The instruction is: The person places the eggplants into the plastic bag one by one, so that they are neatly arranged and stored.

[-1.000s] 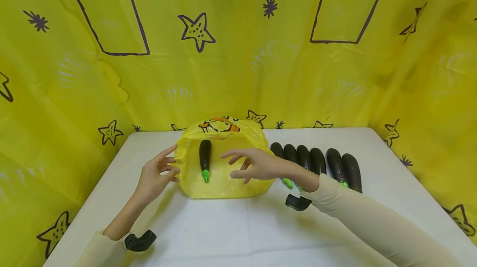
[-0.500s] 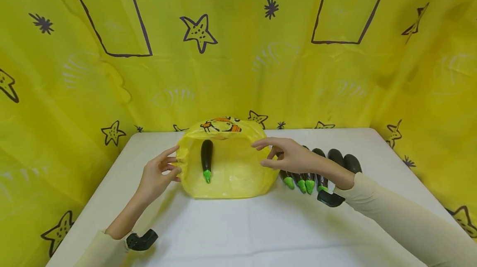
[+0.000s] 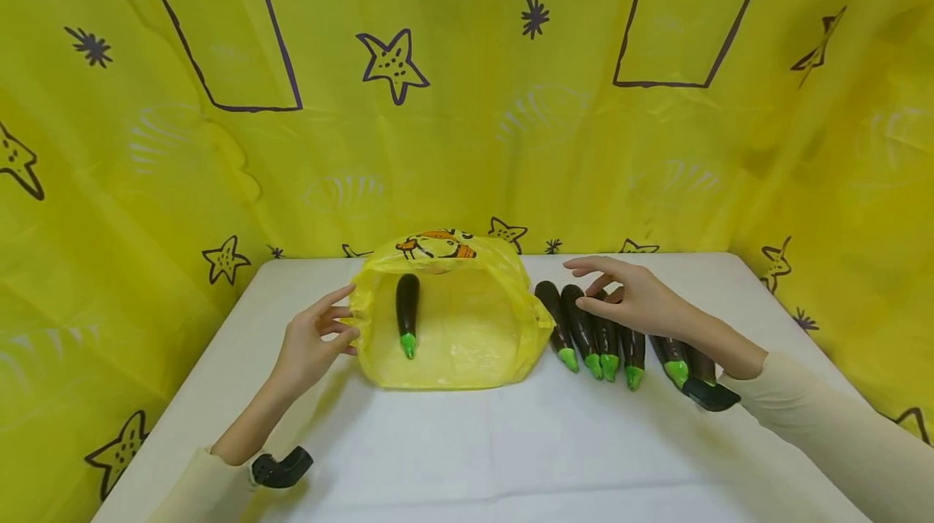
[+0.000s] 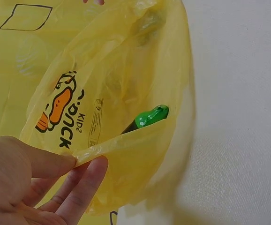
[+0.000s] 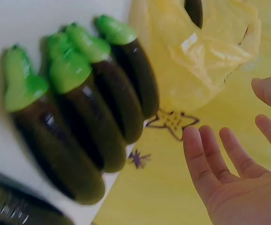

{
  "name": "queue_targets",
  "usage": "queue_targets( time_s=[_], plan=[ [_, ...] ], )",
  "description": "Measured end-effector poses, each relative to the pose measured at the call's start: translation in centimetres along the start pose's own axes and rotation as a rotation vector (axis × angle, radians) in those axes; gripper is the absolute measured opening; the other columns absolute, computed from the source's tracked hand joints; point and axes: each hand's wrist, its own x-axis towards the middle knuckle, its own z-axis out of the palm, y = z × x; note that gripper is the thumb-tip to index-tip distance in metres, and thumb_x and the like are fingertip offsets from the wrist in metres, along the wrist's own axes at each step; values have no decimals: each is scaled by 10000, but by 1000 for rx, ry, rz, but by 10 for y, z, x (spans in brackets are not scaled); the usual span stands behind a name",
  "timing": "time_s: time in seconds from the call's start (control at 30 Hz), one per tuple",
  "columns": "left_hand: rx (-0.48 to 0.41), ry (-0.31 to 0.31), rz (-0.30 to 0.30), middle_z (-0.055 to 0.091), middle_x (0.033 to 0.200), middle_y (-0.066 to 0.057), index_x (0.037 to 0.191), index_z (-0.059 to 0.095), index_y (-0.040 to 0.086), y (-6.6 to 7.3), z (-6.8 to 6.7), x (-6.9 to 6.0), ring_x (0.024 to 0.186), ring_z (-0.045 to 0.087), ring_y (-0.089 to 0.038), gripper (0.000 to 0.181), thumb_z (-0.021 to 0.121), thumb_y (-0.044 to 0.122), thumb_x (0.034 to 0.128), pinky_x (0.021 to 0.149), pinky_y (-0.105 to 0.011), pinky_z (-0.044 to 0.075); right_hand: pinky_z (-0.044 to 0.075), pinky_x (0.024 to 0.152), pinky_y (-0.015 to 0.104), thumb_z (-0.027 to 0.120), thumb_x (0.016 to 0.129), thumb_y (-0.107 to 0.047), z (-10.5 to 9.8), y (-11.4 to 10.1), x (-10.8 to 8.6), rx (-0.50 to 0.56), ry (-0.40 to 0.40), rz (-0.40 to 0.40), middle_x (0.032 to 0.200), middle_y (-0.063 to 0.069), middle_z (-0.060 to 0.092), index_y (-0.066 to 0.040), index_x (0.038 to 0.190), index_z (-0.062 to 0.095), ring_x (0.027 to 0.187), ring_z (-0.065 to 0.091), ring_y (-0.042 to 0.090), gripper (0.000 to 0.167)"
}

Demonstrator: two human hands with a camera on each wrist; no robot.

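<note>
A yellow plastic bag (image 3: pixel 467 373) lies on its side with its mouth facing me. Inside, toward the left, lies one dark eggplant (image 3: pixel 407 304) with a green stem end. My left hand (image 3: pixel 310 345) pinches the left edge of the bag's mouth; the left wrist view shows thumb and fingers (image 4: pixel 86 185) on the film. My right hand (image 3: pixel 635 292) hovers above a row of several eggplants (image 3: pixel 554 324) right of the bag. Its fingers are spread and loosely bent, with nothing between them, as the right wrist view also shows.
Two more eggplants (image 3: pixel 670 353) lie at the right end of the row, partly behind the right forearm. A white table (image 3: pixel 438 458) spans the foreground. Yellow printed sheeting (image 3: pixel 467 158) rises behind it and along both sides.
My right hand has moved right, out from the bag's mouth to above the eggplant row. My left hand has kept its hold on the bag's edge.
</note>
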Motion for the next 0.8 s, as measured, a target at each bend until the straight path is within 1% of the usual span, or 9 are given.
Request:
queue_targets(
  time_s=[0.2,0.43,0.67,0.8],
  plan=[
    [-4,2,-1,702,1143,-255,1494,522,43,1,0,0,859,719,-285,685,707,-164,868,643,-436,659,642,750,306,777,928,-124,-13,11,-16,-90,16,32,1306,146,649,-138,1449,566,945,702,210,563],
    [-3,3,1,702,1147,-258,1494,521,40,2,-1,0,863,718,-291,683,709,-161,869,644,-438,658,634,707,279,781,922,-120,-29,21,-34,-159,24,61,1308,201,638,-89,1456,547,942,700,268,583],
    [-2,8,-9,699,1150,-262,1492,523,40,1,-1,0,862,719,-263,679,702,-166,871,649,-439,659,621,670,252,806,892,-100,-39,34,-48,-227,55,47,1267,204,652,-91,1441,553,888,700,227,604],
    [-3,7,-5,698,1143,-261,1491,524,38,1,-1,1,859,718,-254,677,700,-168,871,649,-436,659,610,657,246,812,887,-103,-43,40,-59,-257,49,69,1267,211,652,-82,1426,560,874,682,200,596]
  ],
)
